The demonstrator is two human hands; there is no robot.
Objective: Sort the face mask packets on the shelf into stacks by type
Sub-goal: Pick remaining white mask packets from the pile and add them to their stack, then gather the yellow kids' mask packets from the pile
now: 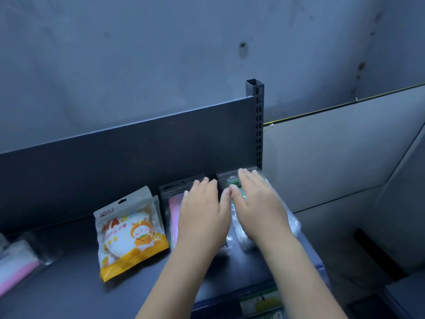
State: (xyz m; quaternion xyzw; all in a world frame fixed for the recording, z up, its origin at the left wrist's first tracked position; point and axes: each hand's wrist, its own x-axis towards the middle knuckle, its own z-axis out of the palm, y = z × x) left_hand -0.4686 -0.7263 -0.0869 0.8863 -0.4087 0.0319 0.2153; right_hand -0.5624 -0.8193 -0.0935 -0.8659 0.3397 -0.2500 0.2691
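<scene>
— Where do your hands sit right now?

— Your left hand lies flat, palm down, on a clear glossy packet with a pink mask inside; your fingers are spread and released, gripping nothing. Your right hand rests the same way, fingers straight and loose, on a crinkly transparent packet with a green label, just to the right of the first. Your two thumbs nearly meet between the packets.

— What lies beyond your fingertips?

— The dark matte back panel of the shelf, smooth sheet metal, and by your right fingertips a square slotted upright post.

— And to the left of your left fingers?

— A puffy pouch in orange and white, shiny film with a cartoon figure and a hang hole at the top, lying tilted just beside the pink packet. Well to the left of it, at the frame's edge, lies another clear packet with pink and white contents.

— Is there more than one packet under each palm?

— It may be a small stack under your right hand, but the wrinkled film blurs there, so you cannot tell.
</scene>
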